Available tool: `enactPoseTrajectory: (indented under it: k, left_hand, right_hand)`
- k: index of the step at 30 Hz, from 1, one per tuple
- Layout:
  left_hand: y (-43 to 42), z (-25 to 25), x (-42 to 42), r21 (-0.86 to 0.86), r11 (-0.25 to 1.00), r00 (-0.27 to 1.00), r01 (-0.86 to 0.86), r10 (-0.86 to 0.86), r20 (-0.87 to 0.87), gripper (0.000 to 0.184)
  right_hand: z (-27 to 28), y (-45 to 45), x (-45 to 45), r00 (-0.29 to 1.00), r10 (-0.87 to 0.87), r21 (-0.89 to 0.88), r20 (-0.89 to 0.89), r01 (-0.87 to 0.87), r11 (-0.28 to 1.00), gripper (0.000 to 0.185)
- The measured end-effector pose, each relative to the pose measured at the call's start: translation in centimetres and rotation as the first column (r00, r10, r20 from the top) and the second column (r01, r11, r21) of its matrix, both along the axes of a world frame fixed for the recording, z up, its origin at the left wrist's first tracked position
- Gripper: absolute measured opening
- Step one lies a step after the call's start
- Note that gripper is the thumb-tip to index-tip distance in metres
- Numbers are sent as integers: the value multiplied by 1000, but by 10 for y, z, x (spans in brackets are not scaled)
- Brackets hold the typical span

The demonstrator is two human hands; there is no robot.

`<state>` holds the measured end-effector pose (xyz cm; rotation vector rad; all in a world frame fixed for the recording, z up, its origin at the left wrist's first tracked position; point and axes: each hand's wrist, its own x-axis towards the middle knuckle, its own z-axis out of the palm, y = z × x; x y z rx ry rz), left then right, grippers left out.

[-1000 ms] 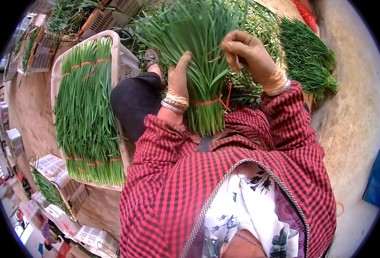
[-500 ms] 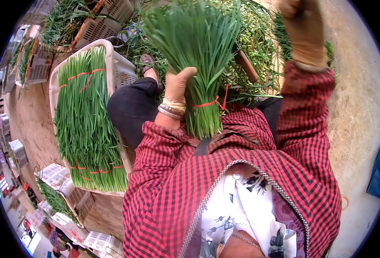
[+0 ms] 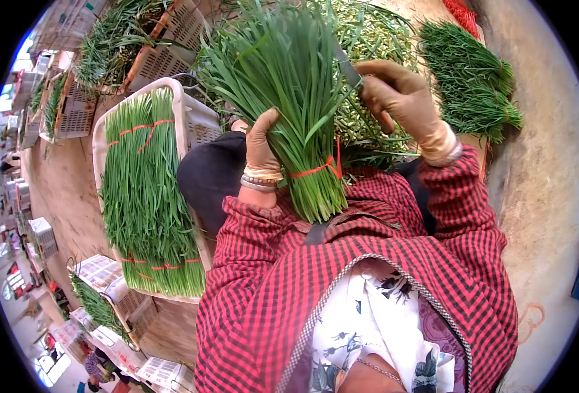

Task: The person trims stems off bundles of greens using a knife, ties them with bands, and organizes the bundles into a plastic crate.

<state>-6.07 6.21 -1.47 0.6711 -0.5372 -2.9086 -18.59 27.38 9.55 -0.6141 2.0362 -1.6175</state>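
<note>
My gloved left hand (image 3: 261,144) is wrapped round the side of a large bunch of garlic chives (image 3: 302,118), thumb upward. A red tie (image 3: 312,171) binds the bunch near its cut ends, which rest against my lap; the leaves fan out away from me. My gloved right hand (image 3: 404,101) is to the right of the bunch, its fingers curled at a knife. The knife's grey blade (image 3: 347,67) points up beside the leaves; its handle is mostly hidden by my fingers.
A white crate (image 3: 179,124) of tied chives (image 3: 149,203) stands at my left. Trimmings (image 3: 374,39) are heaped in front of me. More green bunches (image 3: 466,78) and red ties (image 3: 462,14) lie at the right. Other crates (image 3: 73,108) stand farther left.
My right hand has come down from the upper right to the knife beside the bunch. The bunch has tilted slightly, its leaves leaning left, still in my left hand.
</note>
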Motion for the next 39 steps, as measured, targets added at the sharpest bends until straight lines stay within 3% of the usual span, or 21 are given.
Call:
enactPoseTrajectory:
  k: [4, 6, 8, 10, 14, 20, 22, 23, 24, 25, 27, 29, 30, 32, 34, 35, 36, 38, 39]
  left_hand:
    - [2, -1, 2, -7, 999, 999, 46, -46, -24, 35]
    - [2, -10, 0, -162, 986, 996, 30, -43, -78, 38]
    - [2, -4, 3, -124, 991, 997, 44, -51, -51, 37]
    - [2, 1, 5, -111, 993, 999, 37, -38, -5, 33]
    - [4, 1, 3, -154, 988, 998, -3, 12, 59, 29]
    - [7, 3, -2, -258, 962, 981, -91, 132, 144, 22]
    - [8, 2, -5, -336, 928, 980, -161, 192, 61, 31]
    - [4, -3, -3, -323, 942, 987, -92, 129, 94, 37]
    - [5, -9, -2, -326, 941, 986, -94, 133, 97, 37]
    - [8, -11, -3, -389, 910, 982, -141, 179, 63, 29]
    - [9, -9, -5, -448, 872, 977, -198, 212, -19, 26]
    - [11, -1, -6, -506, 844, 981, -177, 192, -22, 29]
    - [13, 2, -7, -556, 817, 985, -153, 170, -22, 31]
    - [20, 7, -11, -589, 798, 990, -129, 138, -31, 34]
    - [29, 16, -11, -543, 824, 987, -161, 147, -68, 33]
    - [31, 25, -8, -521, 837, 982, -169, 186, -20, 31]
    - [30, 25, -6, -523, 836, 983, -165, 184, -17, 31]
    - [19, 19, 2, -371, 892, 962, -258, 271, -19, 29]
    - [10, 12, 3, -141, 971, 975, -193, 206, 88, 29]
  right_hand:
    - [-16, -38, 5, 989, 87, 53, -123, -81, 995, 36]
    - [-29, -45, 1, 982, 67, 108, -175, -48, 993, 41]
    - [-31, -47, 2, 978, 55, 63, -201, -43, 997, 40]
    - [-29, -46, 9, 999, 25, 27, 29, -26, 999, 35]
    - [-28, -47, 14, 963, 82, 33, 257, -94, 995, 24]
    - [-21, -48, 24, 956, 84, 155, 283, -132, 979, 21]
    - [-8, -47, 21, 983, 61, 7, 172, -63, 998, 23]
    - [0, -46, 11, 986, 4, -73, 168, 8, 997, 24]
    - [6, -45, 1, 981, -61, -189, 185, 96, 977, 23]
    - [14, -35, -17, 992, -78, -161, 98, 93, 983, 26]
    - [9, -26, -46, 996, -87, -144, 5, 86, 986, 35]
    - [5, -36, -49, 894, -184, 111, -408, 248, 962, 78]
    - [-1, -39, -38, 960, -142, 193, -242, 192, 962, 111]
    - [-31, -70, -16, 836, 47, 220, -547, 89, 971, 110]
    - [-39, -97, -5, 878, 23, 243, -479, 107, 964, 98]
    - [-45, -102, -11, 941, -33, 252, -336, 123, 960, 94]
    - [-61, -102, -24, 927, -186, 201, -326, 260, 944, 78]
    - [-35, -85, -31, 947, -276, 78, -164, 292, 953, 55]
    - [-42, -73, -43, 951, -301, 111, -75, 308, 945, 46]
